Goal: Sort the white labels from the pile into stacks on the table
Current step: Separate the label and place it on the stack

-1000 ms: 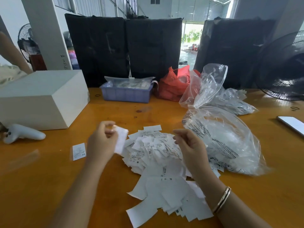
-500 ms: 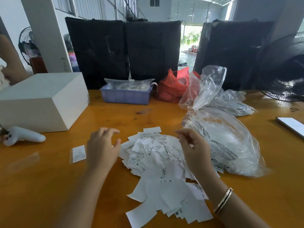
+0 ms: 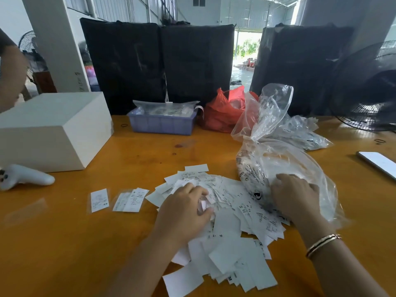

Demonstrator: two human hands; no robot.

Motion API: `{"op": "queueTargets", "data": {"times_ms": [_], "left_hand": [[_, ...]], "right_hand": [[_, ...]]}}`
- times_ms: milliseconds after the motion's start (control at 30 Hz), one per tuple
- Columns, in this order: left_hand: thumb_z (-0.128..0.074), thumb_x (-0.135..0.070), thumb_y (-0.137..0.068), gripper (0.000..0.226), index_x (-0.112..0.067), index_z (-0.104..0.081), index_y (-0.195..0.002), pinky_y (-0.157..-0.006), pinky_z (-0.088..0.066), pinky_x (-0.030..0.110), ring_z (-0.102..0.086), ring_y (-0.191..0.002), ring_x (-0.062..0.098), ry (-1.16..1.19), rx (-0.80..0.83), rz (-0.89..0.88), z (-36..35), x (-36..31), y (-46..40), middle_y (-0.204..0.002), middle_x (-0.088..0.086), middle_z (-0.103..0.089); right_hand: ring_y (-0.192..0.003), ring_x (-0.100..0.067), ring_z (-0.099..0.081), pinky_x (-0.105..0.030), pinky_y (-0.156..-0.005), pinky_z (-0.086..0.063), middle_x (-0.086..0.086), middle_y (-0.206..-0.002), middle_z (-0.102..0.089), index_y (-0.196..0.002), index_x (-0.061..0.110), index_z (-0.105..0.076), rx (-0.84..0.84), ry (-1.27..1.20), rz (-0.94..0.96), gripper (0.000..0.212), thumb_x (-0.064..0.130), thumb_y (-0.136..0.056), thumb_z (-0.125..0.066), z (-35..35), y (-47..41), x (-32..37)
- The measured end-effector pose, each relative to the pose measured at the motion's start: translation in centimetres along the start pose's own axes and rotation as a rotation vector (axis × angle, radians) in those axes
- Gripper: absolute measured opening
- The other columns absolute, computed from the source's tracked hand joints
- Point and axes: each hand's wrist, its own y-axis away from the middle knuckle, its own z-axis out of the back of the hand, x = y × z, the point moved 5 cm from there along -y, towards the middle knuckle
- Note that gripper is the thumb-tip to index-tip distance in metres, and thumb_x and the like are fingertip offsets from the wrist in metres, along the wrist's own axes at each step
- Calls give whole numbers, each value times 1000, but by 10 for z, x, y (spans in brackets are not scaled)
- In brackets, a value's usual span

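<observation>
Since a second ago our left hand (image 3: 184, 209) dropped onto the loose pile of white paper labels (image 3: 231, 228), pinching one, while our right hand (image 3: 296, 195) presses flat on the clear plastic bag (image 3: 285, 159); next we lift it left to the two small stacks of white labels (image 3: 116, 200).

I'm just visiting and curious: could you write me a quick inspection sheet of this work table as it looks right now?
Surface: orange wooden table, glossy.
Job's things: loose pile of labels in front; two small sorted groups lie left of it.
Clutter: white box, white controller, blue tray, red bag, clear bag, phone.
Hands: left hand on the pile, fingers curled around labels; right hand rests on the clear bag.
Cables: nothing seen.
Surroundings: black bundles, fan, another person's arm.
</observation>
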Motion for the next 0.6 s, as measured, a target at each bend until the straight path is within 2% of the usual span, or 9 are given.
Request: {"op": "queueTargets", "data": {"times_ms": [67, 100, 200, 333, 433, 533, 600], "left_hand": [[-55, -55, -87, 38, -38, -58, -120, -68, -39, 8, -51, -94, 1, -9, -12, 10, 1, 2, 0, -109, -17, -55], [-55, -55, -87, 38, -37, -59, -120, -68, -40, 9, -52, -96, 2, -11, -9, 16, 2, 2, 0, -108, -16, -55], [-55, -52, -89, 34, -35, -62, -118, -64, -33, 8, -52, -96, 3, -10, 9, 16, 3, 1, 0, -105, -15, -54], [-52, -38, -93, 25, -32, -64, -114, -64, -34, 7, -50, -88, 2, -66, -15, 43, 17, 7, -5, -107, -14, -58], [-56, -27, -90, 30, -29, -57, -120, -73, -48, 20, -53, -91, 8, -232, -31, 244, 47, 45, -8, -112, -9, -56], [-57, -47, -89, 50, -23, -45, -131, -95, -44, 39, -46, -121, 22, -489, 198, 602, 61, 93, 2, -133, 3, -48], [-54, -58, -87, 62, -18, -44, -134, -98, -42, 41, -42, -127, 28, -500, 293, 733, 59, 106, 9, -137, 8, -45]], "right_hand": [[-85, -24, -53, -37, -79, -25, -3, -85, -58, -74, 16, -55, 12, 53, 14, 23, 12, -89, -38, -2, 0, 2], [-83, -23, -52, -37, -78, -24, -3, -85, -58, -73, 16, -53, -2, 67, 20, 23, 11, -89, -38, -2, 0, 2], [-101, -24, -55, -36, -84, -26, -3, -104, -63, -96, 18, -66, -53, 91, 52, 26, 13, -94, -41, -4, -2, 2], [-100, -23, -55, -35, -86, -27, -2, -107, -64, -100, 19, -70, -78, 51, 65, 29, 16, -96, -41, -6, -4, 1], [-103, -22, -55, -35, -92, -27, 0, -111, -63, -108, 23, -69, -83, 39, 68, 30, 18, -96, -42, -5, -3, 2], [-102, -22, -55, -36, -91, -27, 0, -112, -63, -110, 24, -69, -92, 31, 69, 32, 18, -96, -41, -5, -2, 4], [-106, -23, -54, -36, -92, -27, 0, -117, -63, -115, 25, -67, -95, 31, 65, 33, 18, -96, -41, -5, -2, 3]]}}
